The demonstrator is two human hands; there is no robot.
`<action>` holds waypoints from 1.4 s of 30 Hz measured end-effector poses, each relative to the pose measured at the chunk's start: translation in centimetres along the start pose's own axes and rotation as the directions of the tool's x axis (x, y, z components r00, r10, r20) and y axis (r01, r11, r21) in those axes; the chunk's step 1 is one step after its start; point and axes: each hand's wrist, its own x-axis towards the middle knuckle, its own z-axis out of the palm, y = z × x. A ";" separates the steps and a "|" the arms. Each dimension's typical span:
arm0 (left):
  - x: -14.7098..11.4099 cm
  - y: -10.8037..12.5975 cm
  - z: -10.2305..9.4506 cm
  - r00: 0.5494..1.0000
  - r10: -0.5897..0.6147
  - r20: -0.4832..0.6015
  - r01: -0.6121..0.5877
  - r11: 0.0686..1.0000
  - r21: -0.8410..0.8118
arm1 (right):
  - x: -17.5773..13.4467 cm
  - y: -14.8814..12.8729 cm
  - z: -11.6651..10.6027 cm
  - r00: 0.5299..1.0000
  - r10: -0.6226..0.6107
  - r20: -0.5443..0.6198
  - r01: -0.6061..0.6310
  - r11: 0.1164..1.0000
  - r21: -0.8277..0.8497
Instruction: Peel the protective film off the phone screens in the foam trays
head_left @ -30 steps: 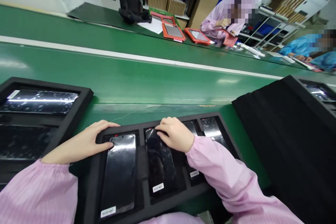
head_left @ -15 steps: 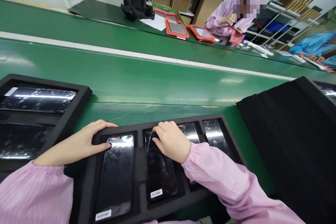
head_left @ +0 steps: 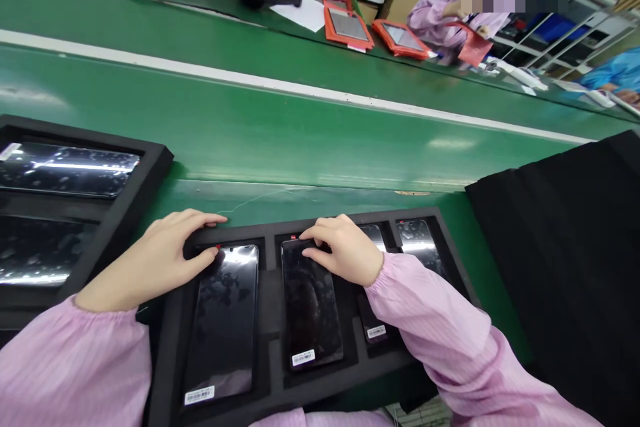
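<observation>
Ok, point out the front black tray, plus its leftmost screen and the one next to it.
Front black tray (head_left: 273, 293), head view: wall between its first two compartments.
Leftmost screen (head_left: 223, 323), head view: middle of its face.
Second screen from left (head_left: 312, 307), head view: middle of its face.

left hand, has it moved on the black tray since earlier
Yes, slightly, away from the person: judged against the black tray, the left hand has its thumb up by the red tab, where earlier it was lower on the nearest phone.

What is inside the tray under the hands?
Four dark screens, in separate compartments. From left, the right hand and sleeve hide the middle of the third and the lower end of the fourth.
</observation>
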 end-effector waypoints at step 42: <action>-1.6 6.2 4.4 0.914 0.404 -0.047 -0.384 0.895 0.227 | -5.1 -4.3 -2.9 0.933 -0.234 0.273 0.222 0.972 0.073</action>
